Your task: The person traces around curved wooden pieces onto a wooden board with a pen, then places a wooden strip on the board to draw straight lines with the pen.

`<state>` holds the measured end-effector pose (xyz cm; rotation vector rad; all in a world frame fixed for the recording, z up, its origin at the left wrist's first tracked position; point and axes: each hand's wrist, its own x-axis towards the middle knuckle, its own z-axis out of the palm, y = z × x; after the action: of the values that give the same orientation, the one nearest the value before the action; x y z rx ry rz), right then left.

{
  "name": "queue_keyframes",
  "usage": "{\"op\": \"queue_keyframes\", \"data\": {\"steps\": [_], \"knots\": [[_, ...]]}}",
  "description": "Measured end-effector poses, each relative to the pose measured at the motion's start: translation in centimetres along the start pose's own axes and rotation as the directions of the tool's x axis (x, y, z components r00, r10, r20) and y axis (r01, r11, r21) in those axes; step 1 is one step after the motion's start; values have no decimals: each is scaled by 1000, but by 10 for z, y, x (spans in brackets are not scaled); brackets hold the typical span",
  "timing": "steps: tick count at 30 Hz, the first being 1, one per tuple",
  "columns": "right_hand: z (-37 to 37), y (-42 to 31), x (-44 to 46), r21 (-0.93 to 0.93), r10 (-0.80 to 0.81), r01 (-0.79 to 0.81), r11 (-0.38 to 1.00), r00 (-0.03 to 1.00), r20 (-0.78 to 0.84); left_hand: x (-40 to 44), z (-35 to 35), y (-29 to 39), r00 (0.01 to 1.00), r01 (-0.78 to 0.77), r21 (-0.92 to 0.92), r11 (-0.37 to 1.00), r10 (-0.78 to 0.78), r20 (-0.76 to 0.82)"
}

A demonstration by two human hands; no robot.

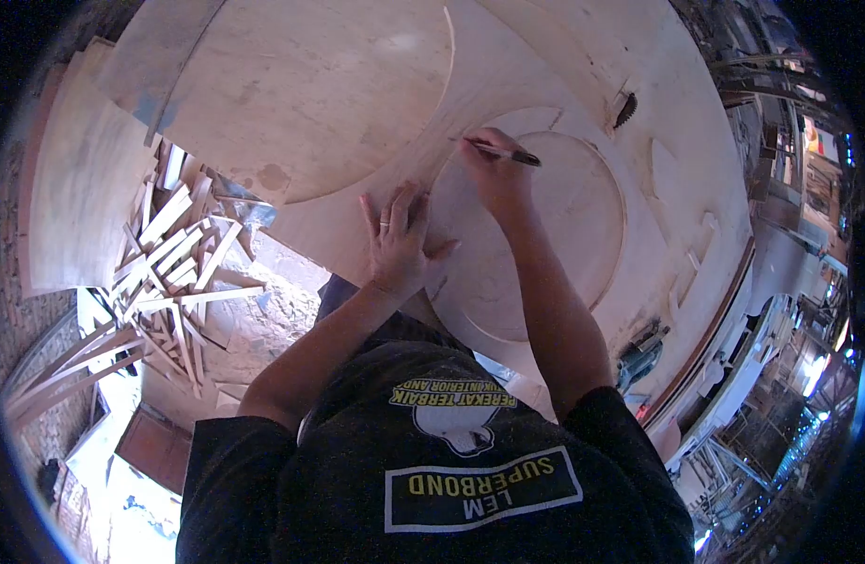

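My right hand [496, 169] is closed around a dark pen [519, 155], its tip end pointing left over the pale wooden sheet [329, 230]. Flat on that sheet lies my left hand [399, 237], fingers spread, with a ring on one finger. Under my right forearm is a round wooden ring [613, 188] around a disc-shaped area [569, 240]. Farther up and left, a large curved-edge panel [329, 85] rests on the sheet. Part of the ring is hidden by my right arm.
Many loose wood strips [183, 249] are heaped on the floor at the left, near a leaning board [80, 179]. A green power tool [641, 357] sits at the right edge of the work surface. A dark toothed piece [625, 110] and thin offcuts [696, 254] lie on the right.
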<state>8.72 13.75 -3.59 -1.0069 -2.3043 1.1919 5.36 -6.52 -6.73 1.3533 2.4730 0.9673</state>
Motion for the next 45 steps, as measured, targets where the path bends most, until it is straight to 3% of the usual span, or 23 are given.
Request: {"op": "queue_keyframes", "data": {"steps": [2, 5, 8, 11, 14, 17, 20, 25, 27, 29, 30, 31, 33, 35, 38, 39, 42, 44, 45], "knots": [[9, -1, 10, -55, -147, 149, 987, 989, 30, 1, -3, 2, 1000, -1, -4, 1000, 1, 0], [14, -7, 17, -221, -245, 233, 947, 969, -26, 1, -4, 2, 999, 21, -9, 1000, -21, 43], [20, 5, 21, -175, -224, 214, 961, 974, -37, -2, -4, 0, 994, 54, -1, 999, -53, 91], [17, 7, 21, -192, -300, 291, 937, 954, -19, -3, -2, -1, 997, 35, 3, 999, -35, 67], [11, 11, 18, -326, -302, 282, 902, 953, -11, -1, -4, 1, 1000, 11, -14, 1000, -11, 18], [10, 2, 21, -193, -181, 166, 967, 981, -63, 0, -5, 1, 1000, 8, -17, 1000, -8, 23], [18, 24, 21, -218, -361, 361, 907, 932, 40, 0, -6, 1, 1000, 8, -17, 1000, -8, 28], [-16, 2, -6, -122, 9, -45, 991, 960, -280, 3, -6, 1, 999, 7, -45, 999, -5, 44], [-57, 12, -30, 185, 285, -228, 956, 873, -397, 0, -5, -5, 998, 0, -62, 998, 4, 56], [-96, 40, -73, 329, 360, -216, 919, 800, -480, -1, -6, -6, 998, -5, -93, 996, 11, 64], [-120, 38, -99, 123, 435, -430, 894, 770, -467, 1, -10, -6, 996, -12, -82, 997, 19, 87], [-134, 43, -128, -296, 215, -450, 843, 785, -581, 3, -16, -5, 994, -17, -72, 997, 25, 109], [-158, 77, -198, -402, 296, -641, 654, 706, -644, 9, -21, -4, 991, 12, -115, 993, 3, 133], [-170, 95, -267, -375, 330, -752, 541, 601, -728, 16, -25, -6, 988, 82, -220, 972, -50, 149], [-165, 122, -350, -20, 482, -860, 509, 305, -821, 29, -22, -1, 986, 78, -126, 989, -58, 157], [-162, 125, -365, -40, 446, -878, 477, 282, -849, 34, -19, -2, 979, 102, -83, 991, -85, 187], [-152, 149, -380, 52, 464, -821, 568, 267, -845, 45, -18, 16, 950, 190, 84, 978, -205, 237], [-160, 105, -352, 148, 629, -833, 534, 275, -727, 51, -30, 48, 920, 263, 219, 939, -313, 237], [-156, 110, -343, 71, 611, -855, 514, 307, -730, 50, -28, 52, 933, 242, 223, 944, -289, 214]]}}
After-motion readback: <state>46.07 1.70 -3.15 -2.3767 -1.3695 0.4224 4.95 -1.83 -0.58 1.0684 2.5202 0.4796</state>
